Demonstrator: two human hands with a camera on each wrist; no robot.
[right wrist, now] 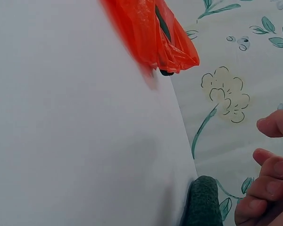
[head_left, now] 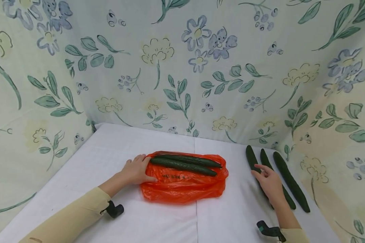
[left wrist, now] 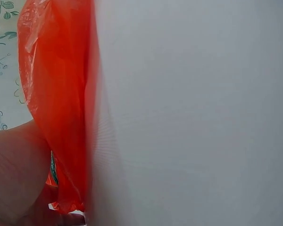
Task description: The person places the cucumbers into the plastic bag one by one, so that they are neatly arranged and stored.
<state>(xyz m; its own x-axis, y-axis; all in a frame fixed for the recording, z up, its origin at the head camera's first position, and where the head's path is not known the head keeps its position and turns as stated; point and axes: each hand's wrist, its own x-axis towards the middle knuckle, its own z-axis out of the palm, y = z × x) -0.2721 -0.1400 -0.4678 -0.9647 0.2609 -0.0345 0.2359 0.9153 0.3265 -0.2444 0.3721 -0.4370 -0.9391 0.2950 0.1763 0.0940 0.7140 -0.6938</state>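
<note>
A red plastic bag (head_left: 182, 193) lies on the white-covered table, its mouth spread. Two dark green cucumbers, a rear one (head_left: 194, 159) and a front one (head_left: 182, 165), lie side by side in it. My left hand (head_left: 137, 171) grips the bag's left end, thumb at the front and fingers toward the back. To the right, three more cucumbers lie in a row: a left one (head_left: 250, 156), a middle one (head_left: 264, 158) and a right one (head_left: 292, 182). Over the left and middle ones hovers my right hand (head_left: 271, 184), holding nothing, thumb and forefinger apart.
White cloth (head_left: 158, 222) covers the table. A patterned curtain (head_left: 176, 67) with flowers and leaves encloses the back and both sides. Small black devices, one on the left wrist (head_left: 115, 210) and one on the right wrist (head_left: 267, 229), stick out near the sleeves.
</note>
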